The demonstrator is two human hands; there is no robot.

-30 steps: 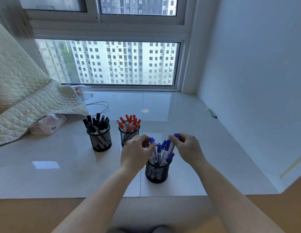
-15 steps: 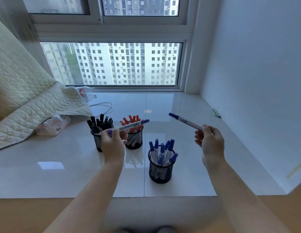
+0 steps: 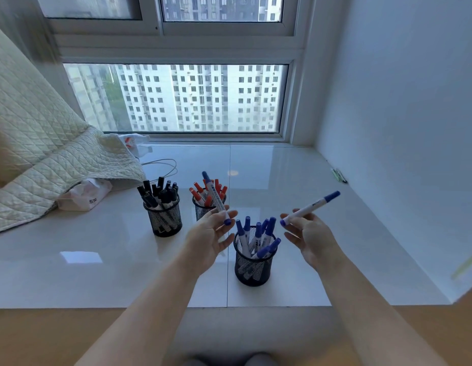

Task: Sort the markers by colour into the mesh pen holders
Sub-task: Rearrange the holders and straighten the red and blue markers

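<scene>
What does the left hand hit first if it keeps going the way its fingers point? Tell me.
Probably the holder of red markers: the left hand, holding a blue marker, points up and away toward it. Depth is unclear; it might pass above.

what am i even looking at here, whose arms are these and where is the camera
There is no machine here: these are a person's two bare arms. The one picture comes from a wide-angle camera worn on the person's head, looking forward and down, so the arms reach in from the bottom.

On the white sill under a window stand three black mesh holders: the black holder with black markers, the red holder with red ones, and the blue holder, nearest, with blue ones.

The left hand holds a blue marker pointing up and away. The right hand pinches a second marker, also blue, slanting up to the right. Both are above the blue holder.

To the left lie a quilt, a tissue pack and a cable.
</scene>
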